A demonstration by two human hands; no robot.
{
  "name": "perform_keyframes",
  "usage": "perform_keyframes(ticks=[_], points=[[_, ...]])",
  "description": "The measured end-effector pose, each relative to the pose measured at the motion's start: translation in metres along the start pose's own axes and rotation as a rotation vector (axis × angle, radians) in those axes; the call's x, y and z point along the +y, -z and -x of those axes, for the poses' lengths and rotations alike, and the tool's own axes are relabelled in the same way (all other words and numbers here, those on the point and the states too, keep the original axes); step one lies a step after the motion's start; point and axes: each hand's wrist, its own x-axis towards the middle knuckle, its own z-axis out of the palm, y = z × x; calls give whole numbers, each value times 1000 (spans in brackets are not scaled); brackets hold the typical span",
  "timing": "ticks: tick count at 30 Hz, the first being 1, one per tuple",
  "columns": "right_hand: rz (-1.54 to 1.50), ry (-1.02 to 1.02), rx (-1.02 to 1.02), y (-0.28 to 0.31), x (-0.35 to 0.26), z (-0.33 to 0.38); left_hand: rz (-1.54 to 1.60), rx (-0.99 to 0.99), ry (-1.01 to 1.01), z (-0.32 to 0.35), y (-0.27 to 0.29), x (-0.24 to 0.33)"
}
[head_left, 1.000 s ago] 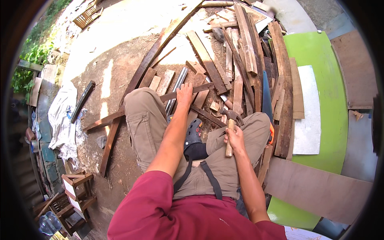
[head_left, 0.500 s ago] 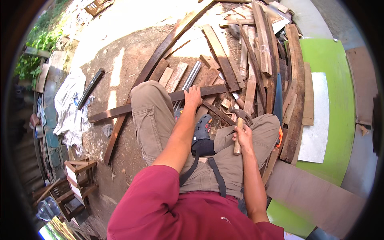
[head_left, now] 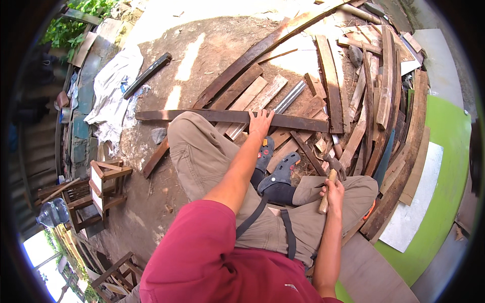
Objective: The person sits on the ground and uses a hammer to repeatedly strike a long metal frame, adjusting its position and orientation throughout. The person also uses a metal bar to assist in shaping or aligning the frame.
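A long dark wooden plank [head_left: 298, 122] lies crosswise just beyond my knees, over several other boards. My left hand [head_left: 261, 122] grips it from above, a little right of its middle, with the fingers over its far edge. In my right hand [head_left: 333, 194] is a claw hammer [head_left: 324, 206], held by its wooden handle above my right thigh. Its metal head points away from me, close to the scrap boards. My feet, in dark clogs [head_left: 282, 171], are tucked between my legs below the plank.
Loose boards [head_left: 386, 86] are heaped at the right, beside a green panel [head_left: 447, 131] and a white sheet [head_left: 417, 194]. A long beam [head_left: 242, 63] slants across the ground. At the left are a white cloth [head_left: 113, 91], a dark bar [head_left: 146, 76] and a small wooden frame [head_left: 108, 189].
The view has turned, so the scene sits rotated clockwise and farther right. More of the plank shows right of my left hand. Both hands keep their holds on the plank and the hammer.
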Motion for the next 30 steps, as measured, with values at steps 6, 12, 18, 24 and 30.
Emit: perform_keyframes(ticks=[6,12,18,24,30], points=[[24,0,37,-10,-1,-10,246,-166,-243,-13,22,-25],[-5,-9,-12,-37,-15,-9,506,-429,-457,-32,43,-35],[38,37,-8,-51,-16,3,882,-637,-470,-60,57,8],[59,63,51,-40,-10,10,473,-95,-330,-27,4,21],[30,32,120,-31,-3,8,105,-198,-290,-18,22,35]])
